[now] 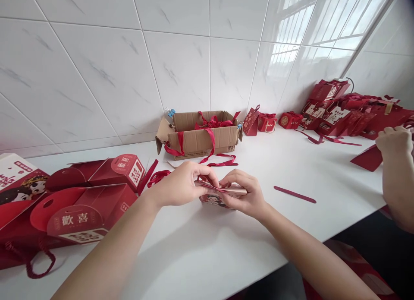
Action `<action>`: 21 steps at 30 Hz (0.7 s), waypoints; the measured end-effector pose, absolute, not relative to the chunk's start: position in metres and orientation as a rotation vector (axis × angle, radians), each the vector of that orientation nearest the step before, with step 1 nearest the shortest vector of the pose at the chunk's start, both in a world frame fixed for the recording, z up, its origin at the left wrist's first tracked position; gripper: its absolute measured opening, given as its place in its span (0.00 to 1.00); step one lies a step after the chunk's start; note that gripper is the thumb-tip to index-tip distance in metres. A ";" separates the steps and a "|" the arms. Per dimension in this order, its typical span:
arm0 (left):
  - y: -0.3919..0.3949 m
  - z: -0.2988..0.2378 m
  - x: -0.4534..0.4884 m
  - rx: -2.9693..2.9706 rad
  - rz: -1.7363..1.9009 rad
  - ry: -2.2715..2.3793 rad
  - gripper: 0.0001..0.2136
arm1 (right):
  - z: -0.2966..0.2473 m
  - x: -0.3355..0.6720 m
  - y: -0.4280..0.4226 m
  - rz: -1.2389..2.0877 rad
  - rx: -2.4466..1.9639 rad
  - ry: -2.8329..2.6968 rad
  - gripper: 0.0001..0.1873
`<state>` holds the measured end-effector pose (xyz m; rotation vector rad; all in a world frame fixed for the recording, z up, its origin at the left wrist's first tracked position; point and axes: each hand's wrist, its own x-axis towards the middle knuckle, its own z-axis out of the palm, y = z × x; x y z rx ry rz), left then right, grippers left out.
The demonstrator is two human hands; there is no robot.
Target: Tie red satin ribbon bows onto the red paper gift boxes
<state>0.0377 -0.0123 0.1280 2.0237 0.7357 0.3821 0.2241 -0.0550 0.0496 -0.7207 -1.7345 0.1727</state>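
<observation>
Both my hands meet over a small red gift box [216,199] with a printed cartoon picture, resting on the white table [200,244]. My left hand [184,183] pinches a red ribbon [208,184] at the box top. My right hand [241,193] grips the box's pale folded top flap, fingers curled around it. Most of the box is hidden by my fingers.
Large red gift boxes [84,205] lie at the left. A cardboard carton [200,136] of red ribbons stands at the back. Small red bags [258,121] and a pile of red boxes [343,110] sit at right. Another person's hand [394,142] is at far right. A red strip [294,194] lies nearby.
</observation>
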 end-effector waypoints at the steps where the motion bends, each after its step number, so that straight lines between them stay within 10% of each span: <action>1: -0.012 0.128 0.038 2.021 0.390 0.734 0.04 | 0.049 0.224 -0.055 0.164 -0.732 -1.740 0.05; 21: -0.016 0.127 0.039 2.100 0.461 0.732 0.06 | 0.043 0.227 -0.055 0.199 -0.779 -1.778 0.09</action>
